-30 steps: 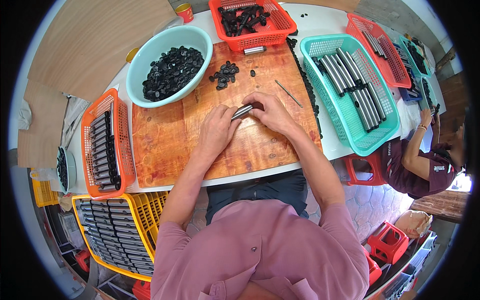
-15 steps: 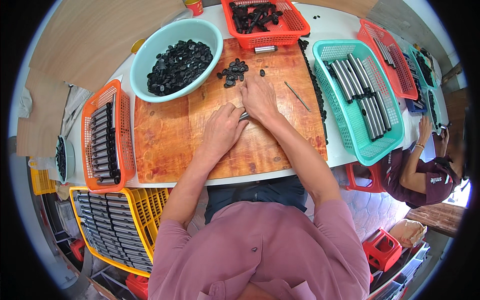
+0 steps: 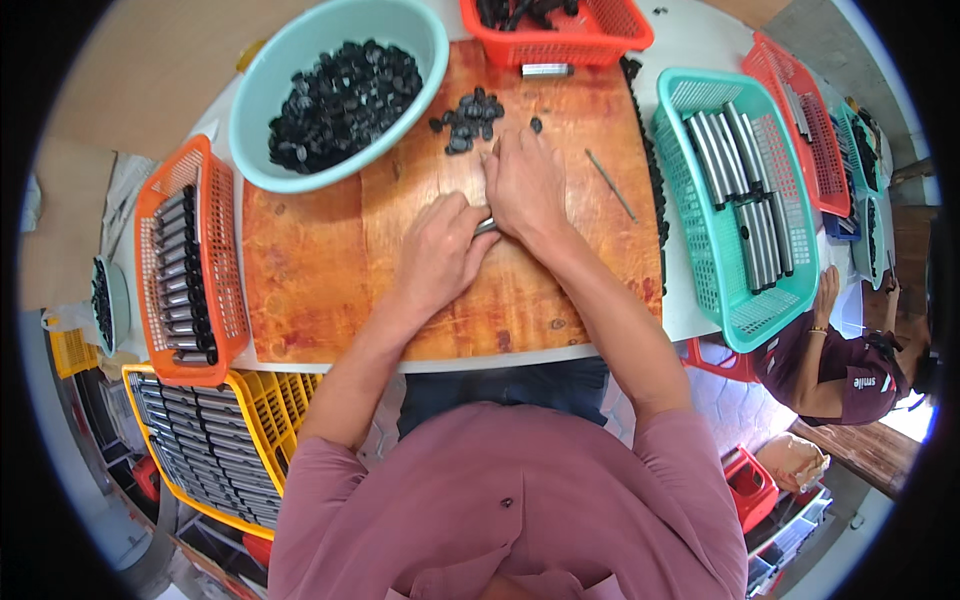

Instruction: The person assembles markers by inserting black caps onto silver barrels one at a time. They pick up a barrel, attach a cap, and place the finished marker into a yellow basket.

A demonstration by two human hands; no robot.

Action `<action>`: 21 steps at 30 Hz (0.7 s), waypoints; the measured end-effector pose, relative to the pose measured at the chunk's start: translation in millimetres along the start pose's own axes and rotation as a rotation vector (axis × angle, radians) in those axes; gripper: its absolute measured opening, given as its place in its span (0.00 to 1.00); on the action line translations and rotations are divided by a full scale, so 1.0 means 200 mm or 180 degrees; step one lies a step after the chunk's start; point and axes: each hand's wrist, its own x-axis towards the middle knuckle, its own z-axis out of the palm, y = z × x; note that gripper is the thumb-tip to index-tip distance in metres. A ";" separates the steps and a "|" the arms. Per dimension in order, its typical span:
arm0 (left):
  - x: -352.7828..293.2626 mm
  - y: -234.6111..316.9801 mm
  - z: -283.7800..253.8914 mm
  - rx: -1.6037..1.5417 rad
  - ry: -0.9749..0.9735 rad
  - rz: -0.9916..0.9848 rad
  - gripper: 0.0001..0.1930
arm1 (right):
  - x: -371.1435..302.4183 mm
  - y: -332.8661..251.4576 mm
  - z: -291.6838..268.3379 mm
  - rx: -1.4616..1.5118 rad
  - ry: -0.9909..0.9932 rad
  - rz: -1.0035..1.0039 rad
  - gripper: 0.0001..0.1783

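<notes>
Here's the metal tube (image 3: 485, 226), a little beyond the middle of the wooden board (image 3: 330, 300), and only a short length of it shows. The left hand (image 3: 435, 250) has it, fingers curled shut round its near end; its long axis slants up and rightward, its far end lost beneath the right hand (image 3: 527, 190). So the tube lies right of the left fingertips and below the right knuckles, both hands close on it. The right fingers bend down together, tips on the board near one loose black cap (image 3: 536, 125); whether they grip anything, I can't tell. Counting outward: one heap of caps (image 3: 470, 118) on the board, too overlapped to number; one thin rod (image 3: 610, 185) on its right; one short tube (image 3: 545, 70) at its far edge. Around the board, one blue bowl (image 3: 385, 160) far left, one red basket (image 3: 560, 47) beyond, one green basket (image 3: 690, 200) to the right, one orange basket (image 3: 232, 270) to the left, and one yellow crate (image 3: 245, 400) below its near left corner.
</notes>
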 end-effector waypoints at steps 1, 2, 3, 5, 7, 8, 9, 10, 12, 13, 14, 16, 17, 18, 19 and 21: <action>-0.01 0.00 0.00 0.0005 -0.0040 -0.0026 0.12 | 0.02 0.00 0.01 0.0027 0.0098 -0.0047 0.13; -0.02 0.01 0.01 0.0013 -0.0076 -0.0053 0.12 | 0.00 0.01 0.02 0.0055 0.0197 -0.0097 0.12; 0.01 0.01 0.00 0.0065 -0.0061 -0.0001 0.11 | 0.00 0.02 0.04 0.0042 0.0186 -0.0079 0.13; 0.01 0.02 -0.02 0.0092 -0.0094 0.0001 0.12 | 0.01 0.01 0.03 0.0026 0.0240 -0.0111 0.13; -0.01 0.02 -0.02 0.0115 -0.0020 -0.0026 0.13 | 0.02 -0.01 0.00 -0.0127 -0.0154 0.0136 0.20; -0.01 0.02 -0.02 0.0177 -0.0008 0.0047 0.13 | 0.03 -0.02 -0.02 -0.0195 -0.0168 0.0144 0.19; -0.02 0.03 -0.01 0.0250 -0.0005 0.0126 0.12 | 0.01 -0.01 0.00 -0.0238 -0.0240 0.0175 0.19; -0.02 0.02 0.00 0.0321 -0.0024 0.0163 0.12 | -0.01 0.02 0.02 -0.0146 -0.0142 0.0096 0.18; -0.04 0.01 0.03 0.0453 0.0128 0.0344 0.11 | -0.01 0.04 0.04 -0.0074 -0.0088 0.0056 0.16; -0.07 0.02 0.04 0.0428 0.0068 0.0268 0.11 | -0.02 0.04 0.02 -0.0065 -0.0031 0.0016 0.15; -0.10 0.02 0.05 0.0405 0.0013 0.0190 0.11 | -0.07 0.05 0.03 -0.0136 -0.0133 0.0075 0.14; -0.07 0.03 0.01 0.0614 0.0058 0.0221 0.10 | -0.02 0.02 0.03 -0.0253 0.0021 0.0035 0.13; -0.06 0.03 -0.01 0.0633 0.0075 0.0231 0.11 | 0.01 0.01 0.02 -0.0172 0.0108 0.0033 0.12; -0.06 0.03 -0.01 0.0610 0.0074 0.0205 0.11 | 0.00 0.01 0.02 -0.0112 0.0143 0.0047 0.12; -0.04 0.02 0.01 0.0546 0.0066 0.0210 0.11 | 0.00 0.04 0.03 -0.0089 0.0190 0.0088 0.12; -0.01 -0.01 0.04 0.0572 0.0196 0.0263 0.13 | 0.00 0.13 0.06 0.0740 0.0380 0.0398 0.14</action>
